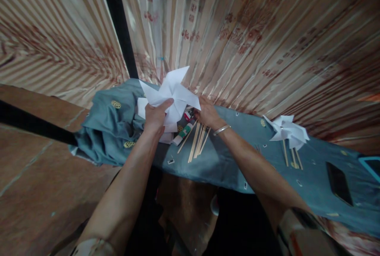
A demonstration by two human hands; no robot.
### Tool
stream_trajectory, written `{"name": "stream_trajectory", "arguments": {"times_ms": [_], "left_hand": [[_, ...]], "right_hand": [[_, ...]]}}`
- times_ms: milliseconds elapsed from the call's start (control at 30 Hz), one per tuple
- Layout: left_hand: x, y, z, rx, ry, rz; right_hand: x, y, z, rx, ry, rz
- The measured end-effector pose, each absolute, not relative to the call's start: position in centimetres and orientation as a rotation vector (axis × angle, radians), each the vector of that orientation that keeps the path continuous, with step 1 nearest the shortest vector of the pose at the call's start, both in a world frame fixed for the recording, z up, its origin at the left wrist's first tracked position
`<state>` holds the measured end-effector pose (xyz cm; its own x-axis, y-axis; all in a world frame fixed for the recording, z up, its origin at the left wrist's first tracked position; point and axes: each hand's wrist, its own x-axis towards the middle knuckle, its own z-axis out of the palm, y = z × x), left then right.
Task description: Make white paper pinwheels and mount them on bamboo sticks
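Observation:
My left hand grips a white folded-paper pinwheel, the thumb lying over its front near the middle. Behind the pinwheel's right blade, my right hand has its fingers curled together beside a small red and white box and a dark object too small to name. Whatever those fingertips pinch is hidden. Just below them, several thin wooden sticks fan out over the cloth. A green and white glue stick lies to their left, beside a partly covered stack of white paper.
Farther right, finished-looking white pinwheels on sticks lie on the grey-blue cloth. A dark phone and a blue-edged object are near the right end. A patterned curtain hangs behind, with a black pole at left.

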<state>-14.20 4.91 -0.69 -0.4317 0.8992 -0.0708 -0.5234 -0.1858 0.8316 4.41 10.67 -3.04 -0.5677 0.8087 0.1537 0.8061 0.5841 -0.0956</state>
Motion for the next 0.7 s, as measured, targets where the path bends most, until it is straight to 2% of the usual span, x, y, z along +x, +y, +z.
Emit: {"name": "stream_trajectory", "arguments": {"times_ms": [367, 700], "left_hand": [[-13.8, 4.6, -0.6, 0.570, 1.000, 1.753], [-13.5, 4.6, -0.6, 0.542, 0.994, 1.745]], "right_hand": [[2.9, 10.8, -2.3, -1.645, -2.594, 0.058], [2.7, 10.9, -3.0, -1.585, -2.535, 0.135]]}}
